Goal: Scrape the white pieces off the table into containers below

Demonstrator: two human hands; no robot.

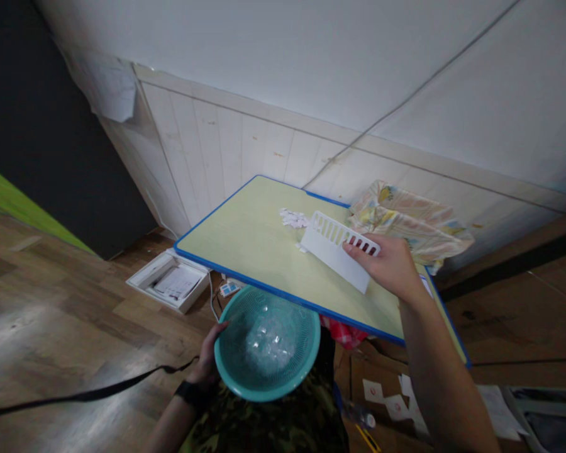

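Note:
My left hand (211, 349) grips the left rim of a teal plastic colander (221, 362) at the table's front edge, above my lap. Inside the colander lies a heap of clear, shiny pieces (270, 345), too small to name. Over the table, my right hand (384, 261) is closed on a flat white plastic panel (332, 257) with a row of slots along its upper edge. The panel is tilted, its left end close to a small pile of white paper-like pieces (293, 218) on the tabletop.
The pale yellow table (236, 226) has a blue edge and stands by the wall. A cloth-lined basket (405, 220) sits at its right back. On the floor are an open white box (170, 280) at left and loose papers (396, 406) at right. A dark strap (99, 391) crosses the lower left.

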